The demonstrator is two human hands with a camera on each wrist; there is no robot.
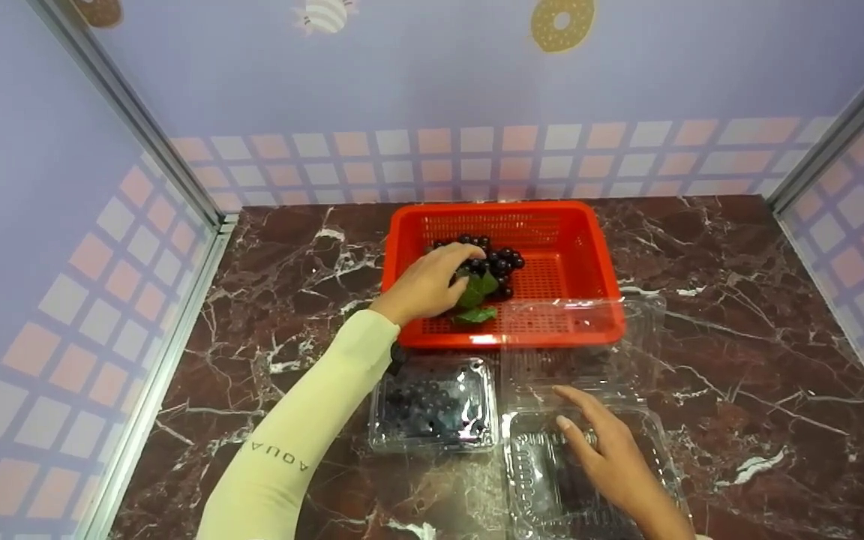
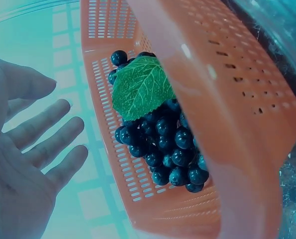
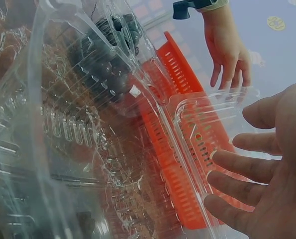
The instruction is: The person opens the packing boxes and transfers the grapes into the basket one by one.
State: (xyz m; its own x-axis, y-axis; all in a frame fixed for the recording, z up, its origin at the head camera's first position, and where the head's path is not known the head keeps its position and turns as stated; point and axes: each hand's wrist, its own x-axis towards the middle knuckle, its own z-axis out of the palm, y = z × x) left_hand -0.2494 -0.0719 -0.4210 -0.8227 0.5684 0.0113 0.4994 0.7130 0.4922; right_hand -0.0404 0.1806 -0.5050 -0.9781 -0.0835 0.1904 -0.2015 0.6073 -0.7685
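Grapes [image 1: 505, 262] in basket [image 1: 544, 271]; left hand [image 1: 430, 282] above

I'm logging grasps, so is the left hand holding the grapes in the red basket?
No; the left wrist view shows the left hand open, its fingers apart from the grapes.

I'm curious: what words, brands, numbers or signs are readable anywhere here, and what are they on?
"AQUA": dark letters, upside down in the head view, on the pale yellow fabric left sleeve.
No other text is readable: I make out none on the red plastic basket, the two clear plastic boxes or the patterned lilac wall.
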